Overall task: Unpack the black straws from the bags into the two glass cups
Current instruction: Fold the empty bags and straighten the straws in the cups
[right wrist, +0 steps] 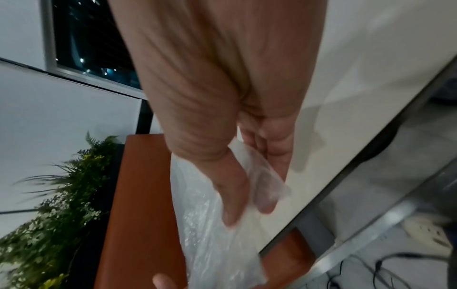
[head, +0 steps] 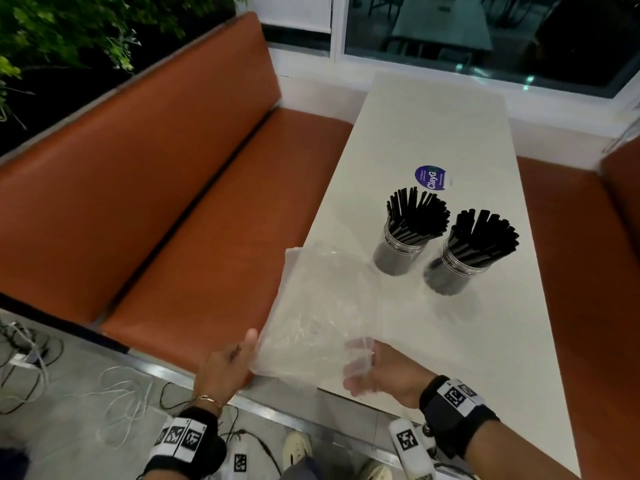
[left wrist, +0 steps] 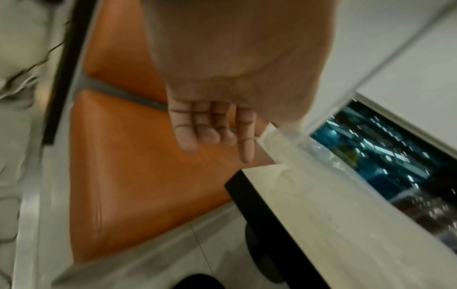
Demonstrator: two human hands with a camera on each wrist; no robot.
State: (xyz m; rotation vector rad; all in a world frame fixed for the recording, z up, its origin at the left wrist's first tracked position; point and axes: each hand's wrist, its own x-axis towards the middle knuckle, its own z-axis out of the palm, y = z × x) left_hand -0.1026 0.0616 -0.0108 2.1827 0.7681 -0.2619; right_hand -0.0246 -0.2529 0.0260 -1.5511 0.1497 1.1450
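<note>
Two glass cups stand on the white table (head: 433,116), the left cup (head: 398,256) and the right cup (head: 450,277). Each is packed with black straws (head: 415,216) (head: 483,237). A clear, empty plastic bag (head: 318,306) lies over the table's near left corner. My right hand (head: 377,372) pinches a fold of the bag (right wrist: 210,244) between thumb and fingers (right wrist: 265,203). My left hand (head: 225,365) is at the bag's left edge beside the table corner. Its fingers (left wrist: 210,127) hang straight, apart from the bag (left wrist: 296,152), and only the thumb touches the plastic.
A round blue sticker (head: 431,177) is on the table behind the cups. Orange benches flank the table on the left (head: 173,202) and right (head: 588,271). Cables (head: 34,358) lie on the floor at lower left. A window (head: 450,29) and plants (head: 69,29) are beyond.
</note>
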